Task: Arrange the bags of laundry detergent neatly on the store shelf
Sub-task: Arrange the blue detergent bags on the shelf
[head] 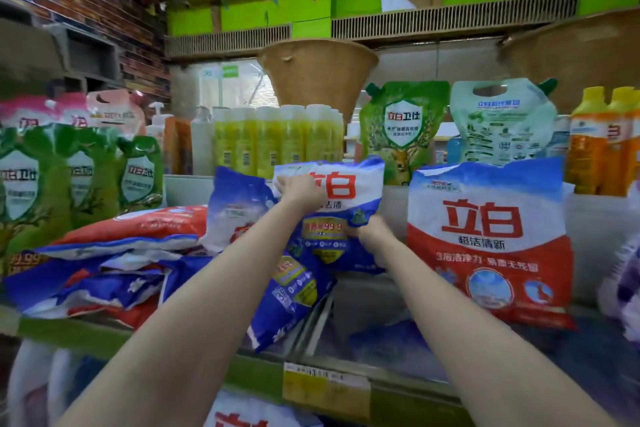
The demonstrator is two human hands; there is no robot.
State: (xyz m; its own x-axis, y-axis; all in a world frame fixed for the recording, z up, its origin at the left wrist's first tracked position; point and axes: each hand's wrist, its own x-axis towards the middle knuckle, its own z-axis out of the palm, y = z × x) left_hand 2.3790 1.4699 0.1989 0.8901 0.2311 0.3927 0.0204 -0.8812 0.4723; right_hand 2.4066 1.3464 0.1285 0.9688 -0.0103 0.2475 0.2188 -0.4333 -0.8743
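A blue and white detergent bag (341, 191) stands nearly upright at the middle of the shelf (346, 371). My left hand (298, 189) grips its upper left part. My right hand (372, 230) holds its lower right side. A second blue bag (291, 291) leans below it, and another blue bag (239, 204) tilts to its left. A red and white bag (488, 239) stands upright on the right. Several red and blue bags (114, 253) lie in a flat heap on the left.
Green detergent pouches (401, 128) and yellow bottles (277, 139) stand on the higher ledge behind. More green pouches (79, 177) fill the left. Orange bottles (602, 146) stand far right. A yellow price tag (325, 388) sits on the shelf's front edge. Bare shelf shows between the held bag and the red bag.
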